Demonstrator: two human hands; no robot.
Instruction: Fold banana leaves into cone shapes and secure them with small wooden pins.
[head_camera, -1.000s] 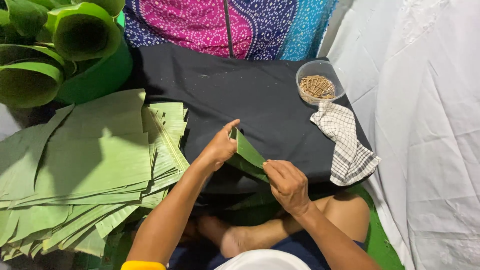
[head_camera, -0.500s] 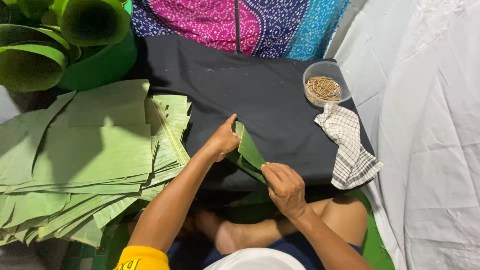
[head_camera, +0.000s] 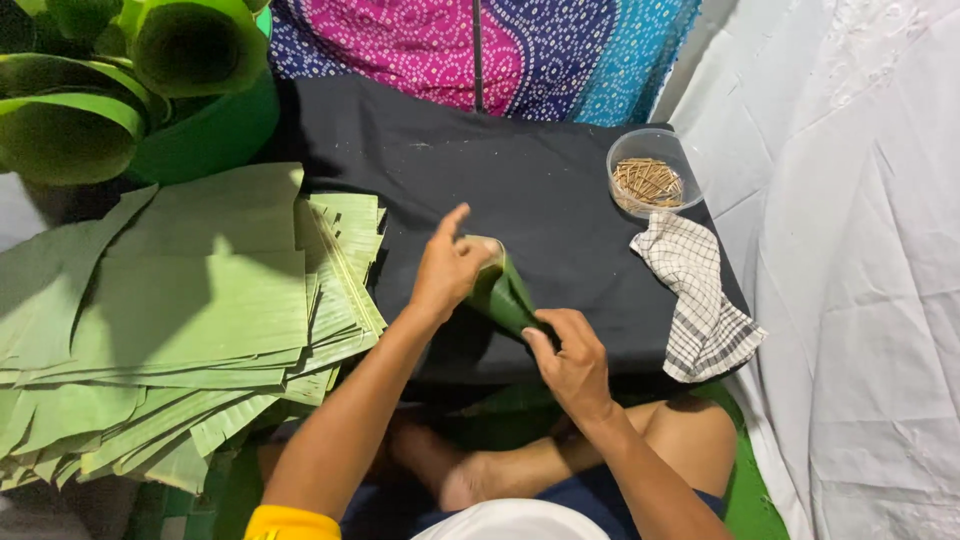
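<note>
While rolled banana leaves (head_camera: 120, 80) fill the upper left and a stack of cut banana-leaf sheets (head_camera: 190, 310) lies at left, the left hand (head_camera: 447, 270) grips the folded leaf strip (head_camera: 505, 295) at frame centre over the black cloth (head_camera: 520, 170); the right hand (head_camera: 568, 360) pinches its lower end. It looks half rolled, unpinned; wooden picks in a clear bowl (head_camera: 652, 172) and a checked towel (head_camera: 700, 300) sit right.

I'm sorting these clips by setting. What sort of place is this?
Probably a home floor workspace for wrapping food in leaves: a stack of cut banana leaves, a clear bowl of wooden picks, and a low black-covered table.
</note>
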